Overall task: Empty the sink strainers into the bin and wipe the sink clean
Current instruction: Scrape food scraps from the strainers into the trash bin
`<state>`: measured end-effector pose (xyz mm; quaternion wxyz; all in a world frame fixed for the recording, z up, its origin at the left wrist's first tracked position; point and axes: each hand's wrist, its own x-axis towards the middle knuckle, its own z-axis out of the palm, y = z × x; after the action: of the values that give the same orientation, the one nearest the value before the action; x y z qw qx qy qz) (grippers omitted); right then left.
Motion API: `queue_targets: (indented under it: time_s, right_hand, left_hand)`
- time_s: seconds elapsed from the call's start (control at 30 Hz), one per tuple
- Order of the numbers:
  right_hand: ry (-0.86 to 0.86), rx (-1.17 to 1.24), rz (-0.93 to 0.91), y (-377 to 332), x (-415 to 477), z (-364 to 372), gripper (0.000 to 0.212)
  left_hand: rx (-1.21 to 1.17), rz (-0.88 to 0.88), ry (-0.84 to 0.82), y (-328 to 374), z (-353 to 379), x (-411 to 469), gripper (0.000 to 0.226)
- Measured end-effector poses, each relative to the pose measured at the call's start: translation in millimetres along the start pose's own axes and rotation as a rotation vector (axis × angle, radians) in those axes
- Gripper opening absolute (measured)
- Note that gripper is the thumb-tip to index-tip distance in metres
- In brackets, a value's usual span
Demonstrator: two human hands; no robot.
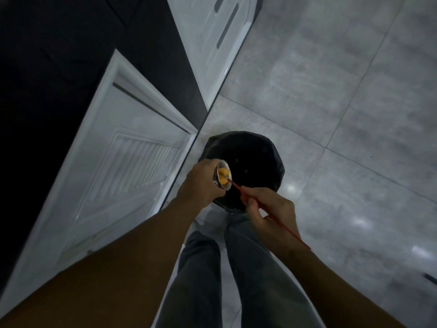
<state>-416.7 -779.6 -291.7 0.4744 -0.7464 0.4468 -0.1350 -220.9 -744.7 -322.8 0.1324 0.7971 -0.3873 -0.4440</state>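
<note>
The left hand (201, 183) is closed around a metal strainer (223, 175), tipped on its side so its mouth faces right, over the left part of the bin (255, 159). Yellow scraps (223, 174) sit inside the strainer. The right hand (272, 209) pinches a thin red stick (238, 188) between its fingers; the stick's tip reaches into the strainer and touches the scraps, and its tail runs back past the right wrist. The bin is round, lined with a black bag, and stands on the grey tiled floor (343, 102). Just left of the bin stands a white louvred door (118, 162). Below the bin are the person's legs (236, 268) in grey trousers.
</note>
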Motion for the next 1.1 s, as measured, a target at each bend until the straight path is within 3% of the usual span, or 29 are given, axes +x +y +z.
queue_targets:
  time_s: [0.47,0.7,1.1]
  right_hand:
    - [0.112,-0.005,0.032,8,-5,-8,0.026]
    - [-0.046,0.063,0.038,-2,-1,6,0.023]
    - [0.104,0.050,0.073,5,2,-12,0.025]
  left_hand:
    - [0.070,-0.034,-0.021,-6,0,-1,0.078]
    - [0.041,-0.012,-0.023,-8,1,0,0.081]
    - [0.050,-0.001,-0.009,-14,4,-2,0.073]
